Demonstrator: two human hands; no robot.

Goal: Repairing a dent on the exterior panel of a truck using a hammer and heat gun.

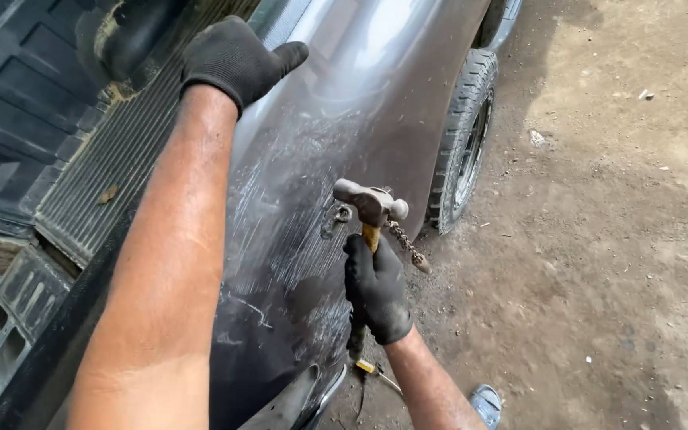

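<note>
Dented dark-grey pickup side panel (296, 239) is being worked, scuffed and not yet smooth. Wooden-handled steel hammer (369, 203) is being gripped in right hand (376, 291); left hand (236, 60) is lying flat, fingers spread, on the panel top.

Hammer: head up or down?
Up. The hammer has its head above the right hand, which grips the handle beside the scratched panel.

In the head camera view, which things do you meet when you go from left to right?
Black truck bed liner → left hand in a black glove, on the bed rail → scratched grey body panel → hammer in the gloved right hand → rear tyre → dirt ground.
</note>
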